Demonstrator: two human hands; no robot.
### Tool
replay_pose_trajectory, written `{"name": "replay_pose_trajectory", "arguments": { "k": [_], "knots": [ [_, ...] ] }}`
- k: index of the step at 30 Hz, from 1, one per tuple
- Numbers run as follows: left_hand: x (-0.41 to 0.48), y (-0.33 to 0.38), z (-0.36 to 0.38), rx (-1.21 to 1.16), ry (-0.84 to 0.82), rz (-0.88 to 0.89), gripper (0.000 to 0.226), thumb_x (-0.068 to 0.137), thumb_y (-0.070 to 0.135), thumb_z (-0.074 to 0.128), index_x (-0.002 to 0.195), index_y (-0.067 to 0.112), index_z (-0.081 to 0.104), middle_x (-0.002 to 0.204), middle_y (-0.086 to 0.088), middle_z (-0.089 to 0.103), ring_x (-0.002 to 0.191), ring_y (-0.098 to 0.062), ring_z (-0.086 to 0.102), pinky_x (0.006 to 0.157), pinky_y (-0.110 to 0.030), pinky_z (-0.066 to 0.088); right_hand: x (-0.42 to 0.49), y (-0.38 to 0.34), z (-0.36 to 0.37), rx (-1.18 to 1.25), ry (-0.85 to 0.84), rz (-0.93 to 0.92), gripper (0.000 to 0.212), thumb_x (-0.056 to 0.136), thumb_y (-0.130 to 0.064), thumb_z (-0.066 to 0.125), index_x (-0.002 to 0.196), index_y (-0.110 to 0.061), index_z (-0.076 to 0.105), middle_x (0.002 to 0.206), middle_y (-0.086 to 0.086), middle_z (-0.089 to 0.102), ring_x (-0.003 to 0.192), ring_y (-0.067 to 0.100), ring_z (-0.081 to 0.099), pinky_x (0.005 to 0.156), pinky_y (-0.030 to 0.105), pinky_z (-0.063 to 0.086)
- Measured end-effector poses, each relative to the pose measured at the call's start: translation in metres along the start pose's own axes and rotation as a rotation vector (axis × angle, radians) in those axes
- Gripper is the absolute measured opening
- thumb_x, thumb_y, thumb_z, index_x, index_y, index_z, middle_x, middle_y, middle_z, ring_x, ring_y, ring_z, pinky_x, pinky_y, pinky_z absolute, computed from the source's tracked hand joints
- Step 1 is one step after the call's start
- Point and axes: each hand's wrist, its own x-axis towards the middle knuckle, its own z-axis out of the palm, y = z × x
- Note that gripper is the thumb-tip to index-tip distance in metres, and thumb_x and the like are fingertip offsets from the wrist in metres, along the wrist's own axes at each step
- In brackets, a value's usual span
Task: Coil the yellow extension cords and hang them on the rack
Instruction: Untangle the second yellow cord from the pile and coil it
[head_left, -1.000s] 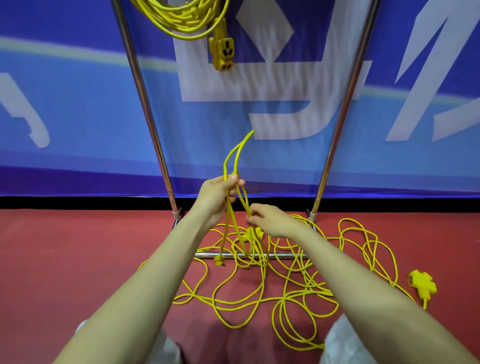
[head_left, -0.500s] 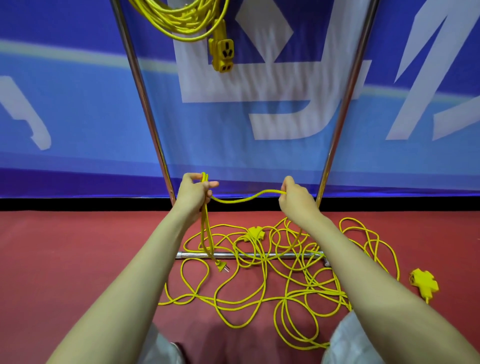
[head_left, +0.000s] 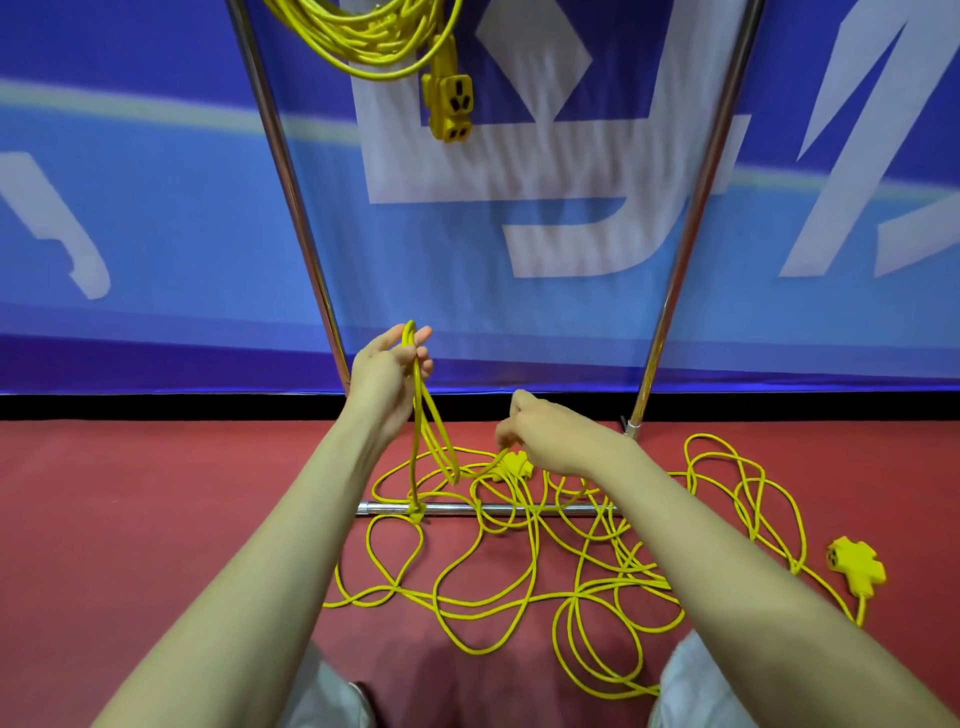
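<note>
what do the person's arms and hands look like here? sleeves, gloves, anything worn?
Both forearms are bare up to the frame edge: no sleeves in view. The left hand and right hand wear no gloves, and no rings, watch or wristbands show. No markings or cables on the arms. Light-coloured trousers show at the bottom edge.

Looks like a sports hall or event venue, not anybody's home. Smooth red floor (head_left: 156, 519) like court surfacing, and a huge blue printed banner (head_left: 130, 208) with big white lettering along the back wall, black strip at its base.
</note>
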Motion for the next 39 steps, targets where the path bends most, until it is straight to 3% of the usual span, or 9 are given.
{"name": "replay_pose_trajectory", "arguments": {
  "k": [7,11,15,19,22,26,30,33,39],
  "knots": [
    [-0.013,-0.009,0.013,-0.008,-0.088,0.002,0.052,0.092,-0.016,0.040,0.141,0.002,0.036,0.137,-0.015,0.050,0.092,-0.012,0.060,0.092,-0.049,0.049,-0.006,-0.013,-0.014,0.108,0.048,-0.223,0.035,0.094,-0.007,0.050,0.126,-0.020,0.057,0.106,0.007,0.045,0.088,0.019,0.048,0.076,0.031,0.040],
    [-0.018,-0.012,0.019,-0.083,-0.124,-0.054,0.054,0.091,-0.020,0.037,0.140,0.000,0.035,0.139,-0.019,0.047,0.097,-0.016,0.060,0.085,-0.053,0.052,-0.005,-0.015,-0.013,0.149,0.234,-0.276,0.029,0.092,-0.012,0.056,0.120,-0.013,0.049,0.110,0.003,0.053,0.097,0.021,0.056,0.080,0.036,0.046],
    [-0.023,-0.013,0.024,-0.130,-0.133,-0.087,0.054,0.090,-0.020,0.037,0.141,-0.002,0.035,0.135,-0.020,0.051,0.089,-0.015,0.060,0.061,-0.038,0.059,-0.004,-0.016,-0.014,0.198,0.372,-0.223,0.030,0.094,-0.023,0.056,0.120,-0.014,0.045,0.110,0.000,0.052,0.094,0.025,0.058,0.072,0.037,0.045],
    [-0.023,-0.009,0.023,-0.254,-0.186,-0.115,0.051,0.089,-0.021,0.037,0.138,-0.005,0.036,0.129,-0.021,0.051,0.081,-0.015,0.060,0.073,-0.047,0.059,-0.001,-0.014,-0.012,0.205,0.354,0.010,0.046,0.092,-0.052,0.048,0.116,-0.013,0.036,0.094,0.006,0.064,0.089,0.035,0.061,0.073,0.042,0.047],
    [-0.022,-0.007,0.022,-0.255,-0.197,-0.111,0.050,0.089,-0.021,0.038,0.135,-0.004,0.037,0.131,-0.022,0.050,0.080,-0.014,0.059,0.077,-0.047,0.057,0.000,-0.013,-0.008,0.228,0.310,0.111,0.050,0.088,-0.062,0.046,0.104,-0.017,0.030,0.067,-0.006,0.051,0.077,0.030,0.057,0.066,0.037,0.039],
    [-0.021,-0.008,0.021,-0.126,-0.176,-0.083,0.052,0.089,-0.020,0.040,0.138,-0.001,0.038,0.132,-0.019,0.052,0.090,-0.016,0.058,0.079,-0.042,0.055,-0.003,-0.014,-0.017,0.529,0.327,0.052,0.038,0.086,-0.035,0.062,0.104,-0.016,0.035,0.071,-0.007,0.045,0.063,0.009,0.045,0.061,0.030,0.038],
    [-0.019,-0.008,0.019,0.058,-0.216,-0.110,0.053,0.088,-0.018,0.039,0.138,0.001,0.042,0.128,-0.012,0.056,0.092,-0.015,0.061,0.069,-0.035,0.059,-0.006,-0.011,-0.026,0.673,0.358,-0.093,0.023,0.085,-0.001,0.053,0.104,-0.011,0.047,0.090,0.000,0.055,0.074,0.016,0.053,0.071,0.032,0.044],
    [-0.020,-0.011,0.020,0.156,-0.275,-0.155,0.053,0.087,-0.017,0.043,0.136,0.002,0.046,0.121,-0.009,0.061,0.090,-0.015,0.064,0.058,-0.030,0.056,-0.005,-0.004,-0.022,0.581,0.476,-0.130,0.017,0.089,-0.012,0.061,0.100,-0.014,0.049,0.100,-0.004,0.048,0.085,0.014,0.054,0.078,0.031,0.048],
    [-0.023,-0.013,0.025,0.207,-0.307,-0.173,0.048,0.086,-0.015,0.046,0.130,0.004,0.051,0.110,-0.004,0.065,0.075,-0.011,0.065,0.058,-0.026,0.054,-0.002,0.010,-0.021,0.576,0.405,0.157,0.046,0.078,-0.055,0.066,0.093,-0.019,0.042,0.075,-0.003,0.060,0.072,0.018,0.060,0.071,0.040,0.049]
  ]
}}
